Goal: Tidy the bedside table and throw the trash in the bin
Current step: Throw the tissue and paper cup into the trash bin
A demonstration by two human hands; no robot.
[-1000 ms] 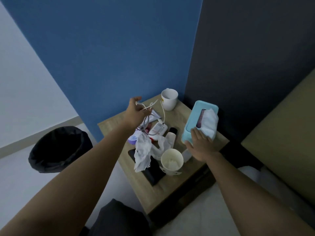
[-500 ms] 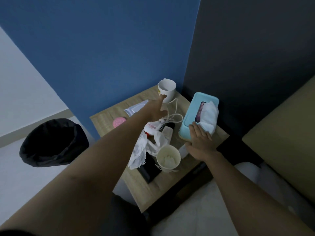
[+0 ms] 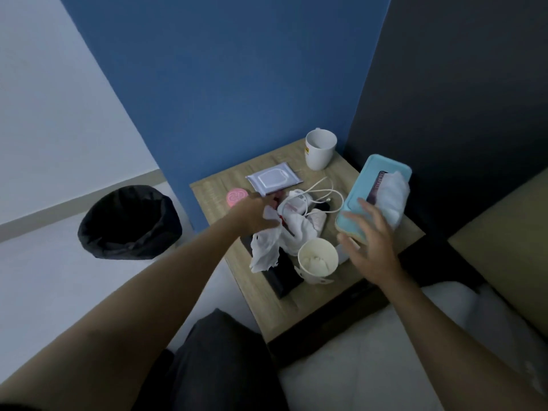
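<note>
Left hand [image 3: 255,216] has come back from the mug [image 3: 320,149] to the crumpled tissue [image 3: 265,253] mid-table, grip hidden; right hand [image 3: 370,247], lifted off the tissue box [image 3: 364,179], hovers spread; the mug's yellow label is unreadable.

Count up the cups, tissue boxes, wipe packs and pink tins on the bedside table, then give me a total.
Cups: 2 (white mug, paper cup)
Tissue box: 1
Wipe pack: 1
Pink tin: 1
Total: 5
</note>
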